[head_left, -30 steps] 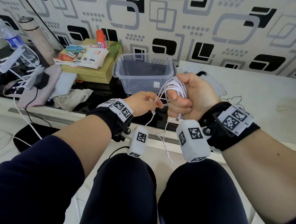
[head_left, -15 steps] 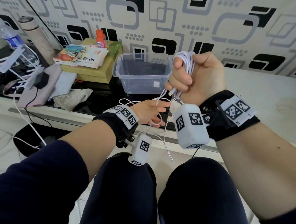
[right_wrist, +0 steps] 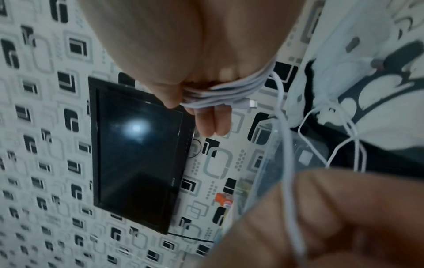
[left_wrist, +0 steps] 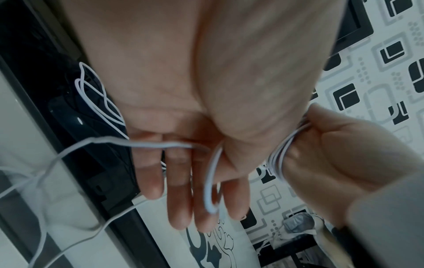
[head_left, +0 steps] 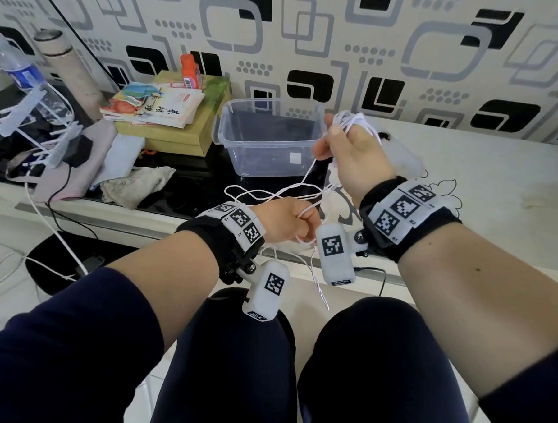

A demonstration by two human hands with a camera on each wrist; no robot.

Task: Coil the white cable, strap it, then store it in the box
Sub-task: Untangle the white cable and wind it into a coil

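Right hand (head_left: pixel 352 152), centre right of the head view, clamped on a bundle of loops of thin white cable (head_left: pixel 352 120); in the right wrist view the turns lie across the fingers (right_wrist: pixel 211 125), with a connector end poking out beside them. Left hand (head_left: pixel 288 222), lower and just left of centre, fingers curled over a slack strand; in the left wrist view the fingers (left_wrist: pixel 179 190) look nearly straight with the strand running between thumb and palm, so grip loose at best. Loose cable draped between both hands, running lower left to upper right, a tail hanging down toward the knees. Clear plastic rectangular box (head_left: pixel 236 155) on the dark tabletop (head_left: pixel 186 196), just left of the right hand, the nearer one. No strap made out anywhere; box floor looks bare, judged through blur.
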